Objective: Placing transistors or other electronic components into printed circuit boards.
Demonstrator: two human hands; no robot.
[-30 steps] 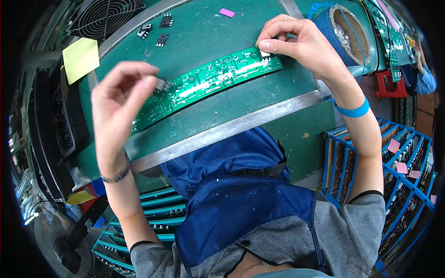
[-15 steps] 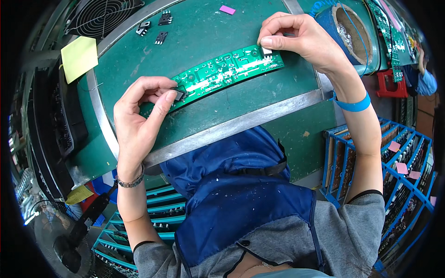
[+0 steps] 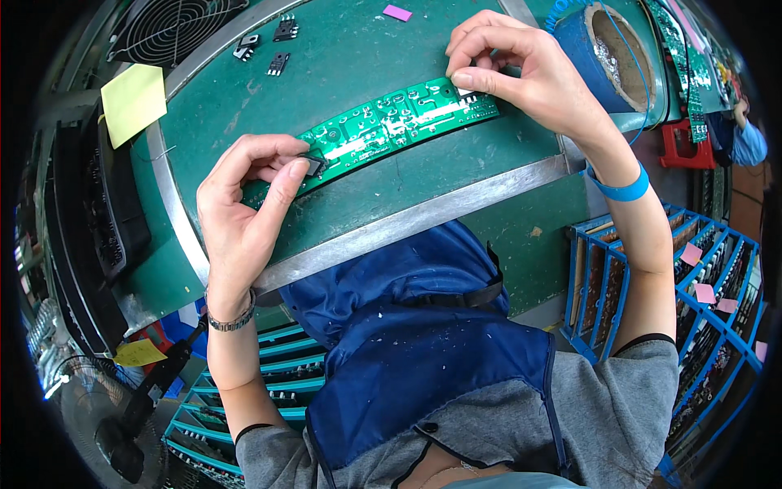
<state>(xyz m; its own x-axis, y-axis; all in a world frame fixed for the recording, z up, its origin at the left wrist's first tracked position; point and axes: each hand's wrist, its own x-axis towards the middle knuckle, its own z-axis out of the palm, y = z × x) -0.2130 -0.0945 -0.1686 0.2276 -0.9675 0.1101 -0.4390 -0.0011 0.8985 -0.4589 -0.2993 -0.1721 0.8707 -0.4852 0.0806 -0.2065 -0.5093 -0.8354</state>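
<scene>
A long green circuit board [image 3: 383,130] lies on the green table, slanting up to the right. My left hand [image 3: 244,200] pinches a black transistor [image 3: 314,167] between thumb and forefinger over the board's left end. At the other end, my right hand [image 3: 529,73] has thumb and forefinger closed on a transistor [image 3: 466,92]; its pale metal back and legs show beside the thumb, and the fingers cover the rest. Three loose black transistors lie beyond the board: one far [image 3: 285,28], one to its left [image 3: 246,47] and one nearer [image 3: 278,64].
A metal strip [image 3: 407,216] edges the table in front of me. At the far right stands a blue round container [image 3: 593,69]. Blue racks [image 3: 603,277] holding boards stand lower right, teal racks [image 3: 285,359] lower left. A yellow paper [image 3: 133,104] and a fan [image 3: 175,28] are at left.
My right hand has shifted slightly left and up, and its fingers now cover more of the transistor there. My left hand keeps its pinch at nearly the same place.
</scene>
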